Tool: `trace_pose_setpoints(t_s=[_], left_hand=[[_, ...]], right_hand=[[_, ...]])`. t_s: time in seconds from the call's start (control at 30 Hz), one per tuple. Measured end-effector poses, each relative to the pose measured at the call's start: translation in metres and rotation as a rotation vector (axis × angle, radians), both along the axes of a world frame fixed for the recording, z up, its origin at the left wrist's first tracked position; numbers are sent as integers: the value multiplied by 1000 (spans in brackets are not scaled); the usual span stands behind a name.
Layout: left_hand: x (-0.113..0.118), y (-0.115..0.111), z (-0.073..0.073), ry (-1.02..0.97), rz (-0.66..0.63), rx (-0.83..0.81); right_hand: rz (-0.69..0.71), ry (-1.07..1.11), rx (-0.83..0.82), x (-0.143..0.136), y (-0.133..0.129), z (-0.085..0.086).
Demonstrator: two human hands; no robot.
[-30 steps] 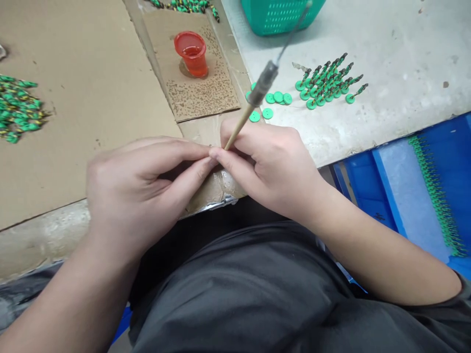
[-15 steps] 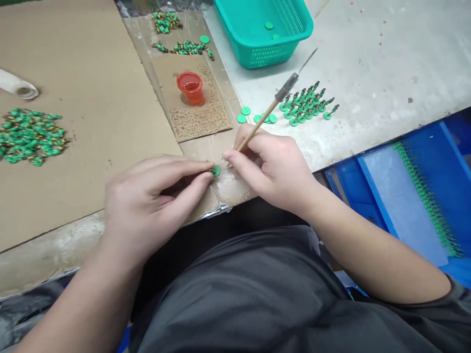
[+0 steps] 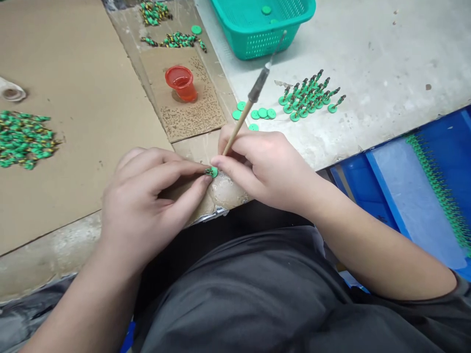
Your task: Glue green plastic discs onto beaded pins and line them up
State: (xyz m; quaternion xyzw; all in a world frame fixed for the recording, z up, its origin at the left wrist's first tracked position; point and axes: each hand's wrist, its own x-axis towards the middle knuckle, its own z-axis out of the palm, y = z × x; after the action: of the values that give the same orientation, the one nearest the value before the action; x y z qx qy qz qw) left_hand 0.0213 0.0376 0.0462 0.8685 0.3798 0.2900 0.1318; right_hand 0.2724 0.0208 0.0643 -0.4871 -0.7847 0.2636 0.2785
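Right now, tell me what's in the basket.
Two green discs show in the basket; its near wall partly covers one. Anything behind that wall or out of frame is hidden.

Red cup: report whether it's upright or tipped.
Upright: the red cup stands base-down on the speckled cardboard, its open rim uppermost.

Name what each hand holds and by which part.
Left hand: a small green round-based piece, by the end opposite its base. Right hand: a thin wooden-handled tool, low on its handle.
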Motion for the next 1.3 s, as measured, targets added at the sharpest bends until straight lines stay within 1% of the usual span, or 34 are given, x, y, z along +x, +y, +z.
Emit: trace_pose_setpoints(t_s=[0.17,0.3,0.47,0.6,0.83,0.97,1.07,1.17,1.23,1.3], left_hand=[[2,-2,4,6,26,-46],[1,-2,4,3,26,-58],[1,-1,3,-8,25,-40],[1,-1,2,-10,41,-43],[1,-2,6,0,47,-89],[2,1,6,-17,33,-103],[2,1,5,-26,35,-139],[1,0,4,-42,44,-154],[1,-1,3,-54,51,-158],[2,-2,3,-56,55,-177]], right_hand=[[68,-48,-11,-3,6,-1],[68,-44,12,-3,6,-3],[55,-49,-19,-5,6,-1],[74,-49,8,-6,7,-1],[100,-68,53,-9,6,-3],[139,-22,73,-10,6,-7],[94,18,80,-10,4,-12],[-34,68,118,-8,-4,-17],[-99,103,116,-7,-11,-20],[-102,133,103,-5,-15,-22]])
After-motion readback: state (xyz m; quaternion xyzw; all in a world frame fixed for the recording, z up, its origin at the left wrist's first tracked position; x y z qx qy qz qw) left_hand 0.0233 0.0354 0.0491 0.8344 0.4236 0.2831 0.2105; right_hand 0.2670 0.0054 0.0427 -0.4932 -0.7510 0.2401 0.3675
